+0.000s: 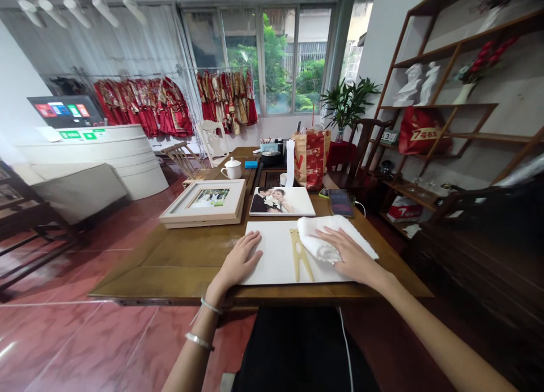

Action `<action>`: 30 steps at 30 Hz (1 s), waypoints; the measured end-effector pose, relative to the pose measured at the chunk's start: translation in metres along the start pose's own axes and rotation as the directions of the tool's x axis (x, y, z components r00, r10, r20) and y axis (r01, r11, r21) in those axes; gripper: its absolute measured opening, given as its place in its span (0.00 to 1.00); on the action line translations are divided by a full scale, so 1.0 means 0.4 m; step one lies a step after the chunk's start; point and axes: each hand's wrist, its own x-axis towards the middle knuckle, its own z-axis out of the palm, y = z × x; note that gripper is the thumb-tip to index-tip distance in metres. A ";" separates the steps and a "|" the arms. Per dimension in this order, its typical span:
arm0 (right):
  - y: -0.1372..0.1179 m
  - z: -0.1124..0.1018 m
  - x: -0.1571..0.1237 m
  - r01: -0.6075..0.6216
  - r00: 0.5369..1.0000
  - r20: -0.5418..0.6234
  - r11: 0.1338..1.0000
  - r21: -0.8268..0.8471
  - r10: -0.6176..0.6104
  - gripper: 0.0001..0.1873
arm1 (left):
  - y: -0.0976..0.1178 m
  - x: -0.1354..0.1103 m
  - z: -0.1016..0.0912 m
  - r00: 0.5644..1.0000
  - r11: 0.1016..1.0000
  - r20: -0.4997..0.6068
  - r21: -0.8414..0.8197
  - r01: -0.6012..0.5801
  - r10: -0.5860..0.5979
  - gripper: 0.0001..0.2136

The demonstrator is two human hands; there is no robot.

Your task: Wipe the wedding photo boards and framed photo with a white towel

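A flat white board (pixel 272 256) lies on the table in front of me. My left hand (pixel 243 258) rests on its left edge with the fingers stretched out and holds nothing. On the board's right side lies a folded white cloth (pixel 352 233), partly over the board. My right hand (pixel 346 253) lies on this cloth with its fingers extended. Between my hands, a pale yellow forked piece (pixel 298 256) with an oval hole sits on the board; whether it is loose or fixed I cannot tell. Just beyond is a photo panel of two people (pixel 283 202).
Stacked light wooden picture frames (pixel 204 205) stand at the table's left. Farther back are a white lidded cup (pixel 232 168), a blue box (pixel 251 164) and a red and brown paper bag (pixel 312 160). A phone (pixel 341 202) with a cable lies right. Shelves (pixel 450 106) line the right wall.
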 end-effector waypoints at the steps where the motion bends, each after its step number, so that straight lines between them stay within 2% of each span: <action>1: -0.015 -0.004 -0.027 0.027 1.000 0.004 1.000 0.000 -0.027 0.46 | 0.001 0.000 0.001 1.000 1.000 -0.007 0.007 -0.001 0.001 0.21; 5: -0.070 -0.025 -0.115 0.085 0.995 0.055 0.996 0.007 -0.086 0.49 | 0.000 0.000 0.004 1.000 1.000 -0.011 0.020 -0.024 0.024 0.21; 9: -0.063 -0.039 -0.127 0.048 0.995 0.083 0.998 0.039 -0.051 0.48 | -0.002 -0.001 0.004 0.999 0.999 -0.006 0.017 -0.040 0.040 0.20; 12: -0.016 -0.032 -0.068 -0.016 0.997 0.080 0.999 0.047 0.012 0.46 | -0.003 -0.002 0.003 0.999 0.999 -0.012 0.009 -0.039 0.039 0.20; 16: 0.041 -0.011 0.063 -0.054 0.996 0.065 0.999 0.009 0.053 0.40 | -0.001 -0.003 0.000 0.999 0.999 -0.006 -0.001 -0.032 0.032 0.20; 19: 0.049 -0.001 0.140 -0.080 0.996 0.033 0.997 -0.023 0.081 0.37 | 0.001 -0.002 -0.002 1.000 1.000 0.004 -0.008 -0.024 0.024 0.20; 21: 0.037 0.003 0.156 -0.096 0.995 0.026 0.995 -0.040 0.097 0.35 | 0.002 -0.001 -0.002 1.000 1.000 0.002 -0.010 -0.016 0.016 0.20; 24: -0.005 0.007 0.119 -0.082 0.995 0.048 0.995 -0.064 0.085 0.38 | 0.003 -0.001 -0.001 1.000 1.000 -0.003 -0.008 -0.006 0.006 0.20; 30: -0.155 0.017 -0.081 -0.029 0.992 0.120 0.996 -0.084 0.039 0.50 | 0.005 -0.001 0.000 1.000 1.000 -0.004 -0.005 0.000 0.000 0.20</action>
